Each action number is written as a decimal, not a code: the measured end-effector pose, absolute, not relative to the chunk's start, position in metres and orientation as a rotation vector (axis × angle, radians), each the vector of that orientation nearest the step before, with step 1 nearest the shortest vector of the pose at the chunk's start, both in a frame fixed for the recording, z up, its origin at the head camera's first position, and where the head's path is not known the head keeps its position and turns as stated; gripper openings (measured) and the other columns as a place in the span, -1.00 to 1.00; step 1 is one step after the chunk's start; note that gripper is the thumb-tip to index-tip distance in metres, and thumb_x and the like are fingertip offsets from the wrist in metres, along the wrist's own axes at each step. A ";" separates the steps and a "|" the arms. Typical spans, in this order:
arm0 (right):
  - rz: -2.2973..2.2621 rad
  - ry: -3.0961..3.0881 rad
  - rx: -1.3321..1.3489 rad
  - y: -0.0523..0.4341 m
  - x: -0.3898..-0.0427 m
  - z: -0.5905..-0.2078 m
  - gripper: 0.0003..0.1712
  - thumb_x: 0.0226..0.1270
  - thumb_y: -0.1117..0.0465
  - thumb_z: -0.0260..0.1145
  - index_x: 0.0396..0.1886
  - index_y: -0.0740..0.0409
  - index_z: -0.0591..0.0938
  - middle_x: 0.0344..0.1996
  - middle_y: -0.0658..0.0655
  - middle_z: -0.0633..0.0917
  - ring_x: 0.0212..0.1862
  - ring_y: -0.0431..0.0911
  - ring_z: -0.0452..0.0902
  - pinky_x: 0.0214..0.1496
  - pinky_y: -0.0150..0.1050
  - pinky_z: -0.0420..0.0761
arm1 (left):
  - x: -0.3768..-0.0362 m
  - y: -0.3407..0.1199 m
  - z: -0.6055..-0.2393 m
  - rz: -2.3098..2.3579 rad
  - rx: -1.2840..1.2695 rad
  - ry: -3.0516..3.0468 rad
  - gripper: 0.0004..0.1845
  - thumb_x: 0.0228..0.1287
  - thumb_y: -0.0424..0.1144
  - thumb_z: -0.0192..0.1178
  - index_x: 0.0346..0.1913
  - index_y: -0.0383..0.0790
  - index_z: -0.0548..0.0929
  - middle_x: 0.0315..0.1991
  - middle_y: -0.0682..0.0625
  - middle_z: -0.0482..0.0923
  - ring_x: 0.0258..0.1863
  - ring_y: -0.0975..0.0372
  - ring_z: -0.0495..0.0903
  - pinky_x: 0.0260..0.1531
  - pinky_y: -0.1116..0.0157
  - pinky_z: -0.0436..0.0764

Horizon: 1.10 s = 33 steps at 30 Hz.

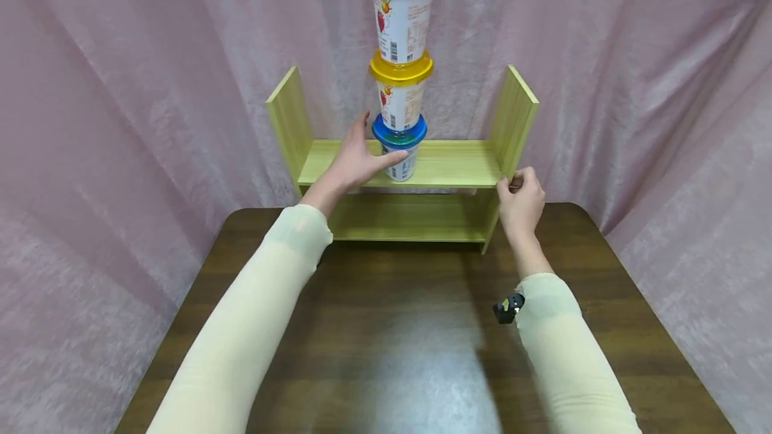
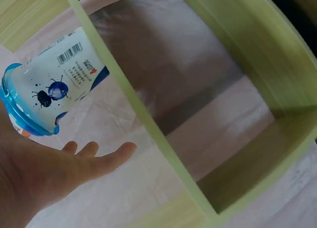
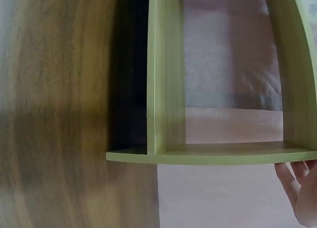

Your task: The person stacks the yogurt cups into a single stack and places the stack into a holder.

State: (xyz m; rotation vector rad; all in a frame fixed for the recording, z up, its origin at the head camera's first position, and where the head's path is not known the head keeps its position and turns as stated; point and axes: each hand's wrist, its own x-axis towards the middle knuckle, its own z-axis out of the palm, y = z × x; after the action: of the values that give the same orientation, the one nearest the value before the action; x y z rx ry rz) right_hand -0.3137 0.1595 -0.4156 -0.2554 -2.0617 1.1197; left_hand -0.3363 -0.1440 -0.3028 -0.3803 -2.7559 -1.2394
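Three paper cups with plastic lids are stacked upright on a pale wooden shelf (image 1: pixel 461 163). At the bottom is a blue-lidded cup (image 1: pixel 401 165), with a yellow-lidded cup (image 1: pixel 404 104) above it and another yellow-lidded cup (image 1: pixel 416 25) on top. My left hand (image 1: pixel 356 158) is beside the bottom cup, thumb and fingers spread. In the left wrist view, a gap shows between its fingers and the blue-lidded cup (image 2: pixel 64 79). My right hand (image 1: pixel 521 203) is at the shelf's right side panel. Its fingertips touch the panel's outer face (image 3: pixel 307 188).
The shelf stands at the far side of a brown wooden table (image 1: pixel 386 327), with a lower board (image 1: pixel 410 216) under the upper one. Pink curtains (image 1: pixel 151 86) hang behind and at both sides. A small black device (image 1: pixel 506 308) is at my right wrist.
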 end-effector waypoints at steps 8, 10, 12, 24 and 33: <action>1.193 -2.203 -0.248 0.167 -0.298 -0.406 -0.65 0.34 0.04 0.18 -0.11 0.25 0.56 -0.21 0.18 0.67 -0.20 -0.01 0.63 -0.16 -0.13 0.57 | -0.309 -0.166 -0.324 -1.109 -0.392 -2.764 0.12 -0.04 0.45 0.18 0.49 0.02 -0.06 0.46 -0.03 0.00 0.43 0.11 0.00 0.32 0.03 0.14; 1.207 -2.248 -0.248 0.167 -0.289 -0.401 -0.60 0.36 0.00 0.16 -0.04 0.22 0.55 -0.14 0.17 0.66 -0.15 -0.01 0.63 -0.14 -0.12 0.57 | -0.302 -0.173 -0.328 -1.080 -0.400 -2.772 0.09 -0.02 0.45 0.16 0.49 0.03 -0.04 0.46 -0.03 0.00 0.43 0.09 -0.02 0.31 0.00 0.14; 1.203 -2.270 -0.257 0.165 -0.279 -0.393 -0.57 0.37 -0.03 0.13 0.01 0.20 0.55 -0.10 0.15 0.65 -0.11 -0.01 0.62 -0.12 -0.10 0.55 | -0.294 -0.180 -0.332 -1.038 -0.404 -2.782 0.07 0.00 0.46 0.13 0.48 0.02 -0.01 0.46 -0.02 0.01 0.43 0.09 -0.03 0.31 -0.01 0.15; 0.758 -2.722 0.163 0.109 -0.239 -0.344 -0.08 0.17 -0.49 0.03 0.36 -0.02 0.31 0.34 0.20 0.29 0.31 0.24 0.20 -0.06 0.33 0.41 | -0.247 -0.199 -0.342 -0.619 -0.354 -2.884 -0.02 0.00 0.57 -0.05 0.45 0.17 0.09 0.46 0.02 0.00 0.43 -0.01 -0.07 0.10 -0.44 0.02; 0.383 -2.994 0.367 0.075 -0.230 -0.347 0.15 -0.03 -0.69 -0.12 0.51 -0.23 0.02 0.50 0.15 -0.05 0.45 0.30 -0.25 0.12 0.56 -0.03 | -0.228 -0.195 -0.346 -0.364 -0.335 -3.016 0.08 -0.14 0.71 -0.25 0.48 0.30 -0.05 0.51 0.03 -0.16 0.47 -0.07 -0.28 0.02 -0.53 -0.14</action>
State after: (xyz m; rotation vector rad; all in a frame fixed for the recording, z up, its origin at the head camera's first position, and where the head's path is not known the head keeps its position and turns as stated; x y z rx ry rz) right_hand -0.2300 0.0752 -0.3470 0.3666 -2.9936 0.3827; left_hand -0.2276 -0.1945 -0.3464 -0.3346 -3.0159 -0.3636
